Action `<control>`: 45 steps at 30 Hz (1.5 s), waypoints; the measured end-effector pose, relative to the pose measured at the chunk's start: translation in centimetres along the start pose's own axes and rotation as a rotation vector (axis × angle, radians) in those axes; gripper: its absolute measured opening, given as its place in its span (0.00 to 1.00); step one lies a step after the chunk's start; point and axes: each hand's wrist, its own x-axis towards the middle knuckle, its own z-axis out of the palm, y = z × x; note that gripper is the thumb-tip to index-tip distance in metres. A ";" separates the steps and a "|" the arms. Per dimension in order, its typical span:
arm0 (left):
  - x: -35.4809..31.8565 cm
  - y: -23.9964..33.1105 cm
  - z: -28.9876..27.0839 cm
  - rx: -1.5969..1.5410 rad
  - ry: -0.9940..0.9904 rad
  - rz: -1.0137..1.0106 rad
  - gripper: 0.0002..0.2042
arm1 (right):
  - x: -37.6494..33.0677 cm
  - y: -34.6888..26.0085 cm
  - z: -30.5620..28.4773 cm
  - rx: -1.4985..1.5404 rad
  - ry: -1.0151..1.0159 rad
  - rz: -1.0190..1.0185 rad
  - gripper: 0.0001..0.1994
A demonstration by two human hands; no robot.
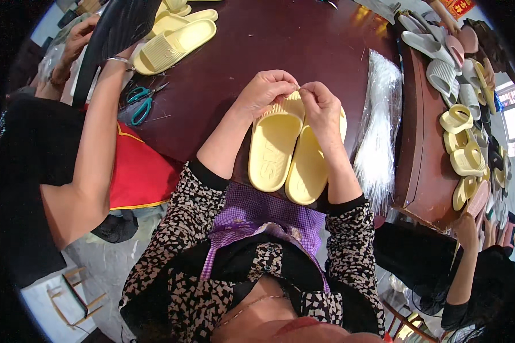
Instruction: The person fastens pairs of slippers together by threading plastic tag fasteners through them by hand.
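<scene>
Two yellow slippers (290, 150) lay side by side, soles up, at the near edge of the dark table (257, 46). Left hand (263, 91) was curled shut on the far end of the left one, and right hand (320, 106) pinched tight beside it, fingertips meeting (something tiny between them, couldn't tell what). Clear plastic bags (377, 126) sat just right, scissors (143, 103) off left.

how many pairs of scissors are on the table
1. The scissors, with teal handles, lie on the dark table at the left, beside a co-worker's arm. Others may be hidden under the slippers or arms.
</scene>
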 end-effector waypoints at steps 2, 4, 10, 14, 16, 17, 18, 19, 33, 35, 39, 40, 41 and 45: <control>0.2 0.3 0.2 0.016 -0.036 0.002 0.02 | 0.3 -0.3 -0.1 -0.005 0.040 -0.083 0.04; 0.2 0.8 1.5 0.109 -0.027 0.008 0.03 | 0.3 0.2 -1.0 -0.034 0.060 -0.131 0.03; 0.2 -0.3 -0.8 0.156 -0.015 -0.023 0.02 | -0.1 0.1 -0.1 -0.035 0.050 -0.209 0.03; 0.7 -0.8 -0.8 0.115 -0.024 -0.056 0.02 | -0.1 0.0 -0.7 0.010 0.068 -0.266 0.05; 0.4 -0.5 -1.2 0.121 -0.035 -0.046 0.03 | -0.3 -0.4 -0.2 0.001 0.086 -0.290 0.05; 0.3 -0.5 -1.3 0.119 -0.034 -0.054 0.02 | -0.3 -0.3 -0.2 0.000 0.091 -0.299 0.05; 0.3 -0.5 -1.1 0.115 -0.036 -0.063 0.02 | -0.3 -0.3 -0.3 -0.004 0.099 -0.307 0.05; 0.6 -0.6 -1.0 0.111 -0.035 -0.074 0.02 | -0.2 -0.1 -0.5 -0.019 0.111 -0.310 0.05; 0.4 0.1 0.2 0.042 -0.020 -0.026 0.01 | 0.1 -0.5 -0.4 0.013 0.108 -0.195 0.04; 0.4 -0.1 0.0 0.034 -0.008 -0.023 0.01 | 0.0 -0.3 -0.3 0.017 0.104 -0.192 0.05; 0.5 -0.6 -0.3 0.052 -0.020 -0.031 0.02 | 0.0 0.1 0.1 -0.022 0.117 -0.219 0.05; 0.5 -0.6 -0.4 0.051 -0.018 -0.034 0.02 | 0.0 0.1 0.0 -0.023 0.107 -0.224 0.05; 0.5 -0.6 -0.5 0.058 -0.022 -0.040 0.02 | 0.0 0.1 0.0 -0.025 0.098 -0.229 0.05; 0.5 -0.5 -0.7 0.085 -0.036 -0.059 0.02 | 0.1 0.2 -0.2 -0.033 0.084 -0.253 0.05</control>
